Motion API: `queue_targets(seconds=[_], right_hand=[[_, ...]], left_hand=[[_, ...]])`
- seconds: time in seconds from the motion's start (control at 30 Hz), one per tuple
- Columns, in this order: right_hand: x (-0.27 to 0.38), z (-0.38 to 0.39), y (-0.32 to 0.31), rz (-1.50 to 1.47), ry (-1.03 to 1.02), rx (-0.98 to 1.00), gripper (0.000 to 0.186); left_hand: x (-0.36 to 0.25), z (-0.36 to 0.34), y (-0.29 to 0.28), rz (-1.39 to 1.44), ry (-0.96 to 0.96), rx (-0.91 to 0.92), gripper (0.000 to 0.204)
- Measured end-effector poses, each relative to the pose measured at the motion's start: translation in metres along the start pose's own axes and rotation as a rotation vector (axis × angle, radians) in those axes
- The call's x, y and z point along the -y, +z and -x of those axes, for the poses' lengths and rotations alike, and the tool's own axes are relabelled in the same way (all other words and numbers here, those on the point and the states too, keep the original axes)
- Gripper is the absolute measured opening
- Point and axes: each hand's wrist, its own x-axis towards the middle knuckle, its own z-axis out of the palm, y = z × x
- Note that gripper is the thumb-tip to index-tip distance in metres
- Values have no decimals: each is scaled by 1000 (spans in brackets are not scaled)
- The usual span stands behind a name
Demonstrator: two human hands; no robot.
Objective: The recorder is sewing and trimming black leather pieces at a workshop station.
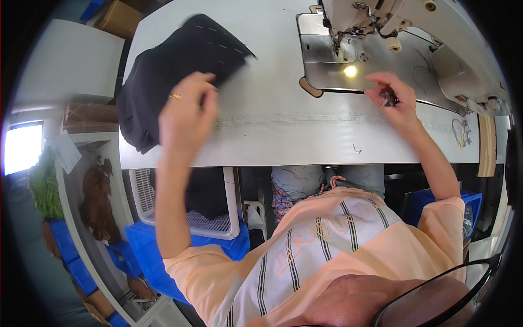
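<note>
Black fabric (169, 68) lies folded in a pile at the left of the white table, with rows of short pale stitches or marks along its far part. My left hand (188, 111), a gold ring on one finger, is over the fabric's near right edge. Its fingers look curled but are smeared by motion, and whether they grip the cloth does not show. My right hand (397, 103) is raised in front of the sewing machine (348, 32). Its fingers are closed round a small dark object (389, 97), mostly hidden in the palm; thumb and forefinger tips are apart.
The machine's metal bed plate (327, 76) is lit by a small lamp. A printed ruler strip (327, 116) crosses the white table (261, 141). Loose thread (357, 148) lies near the front edge. Below stand a white basket (234, 201) and a blue bin (147, 245).
</note>
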Motion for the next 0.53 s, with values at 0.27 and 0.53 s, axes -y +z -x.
queue_targets(seconds=[0.27,0.53], right_hand=[[25,31,-17,123,-176,179,56],[23,8,-9,-275,291,373,52]], left_hand=[[-158,72,84,174,124,188,24],[-120,119,60,-79,-86,289,60]])
